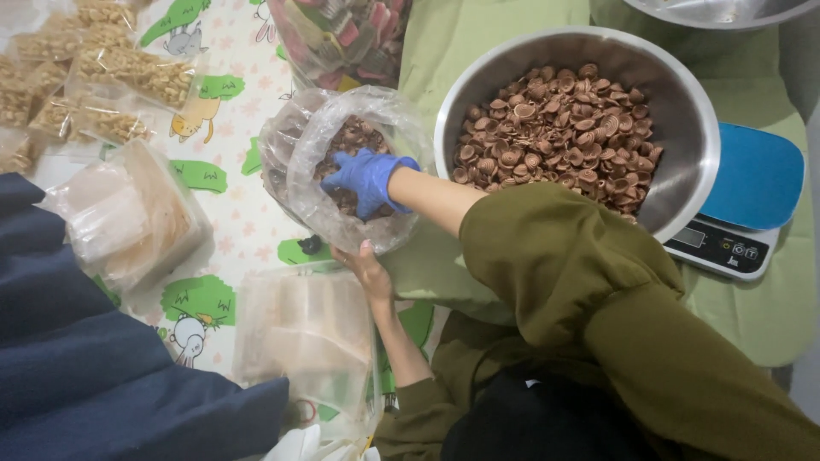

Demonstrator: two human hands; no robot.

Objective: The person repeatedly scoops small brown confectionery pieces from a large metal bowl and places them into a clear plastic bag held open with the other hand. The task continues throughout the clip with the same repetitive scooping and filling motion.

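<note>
A: Two hands worked one clear bag (354, 171) of brown snacks, beside the steel bowl (675, 111).
B: Head view: gloved right hand (367, 177) clenched snacks inside; bare left hand (369, 271) pinched the rim, holding it open

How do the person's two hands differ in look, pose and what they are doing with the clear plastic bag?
The right hand wears a blue glove; the left hand is bare. The right hand reaches down inside the clear plastic bag, among the brown snack pieces; the left hand stays outside, at the bag's lower edge. The right arm stretches out in front of the steel bowl; the left arm is bent close to the body. Both arms wear olive-green sleeves.
</note>
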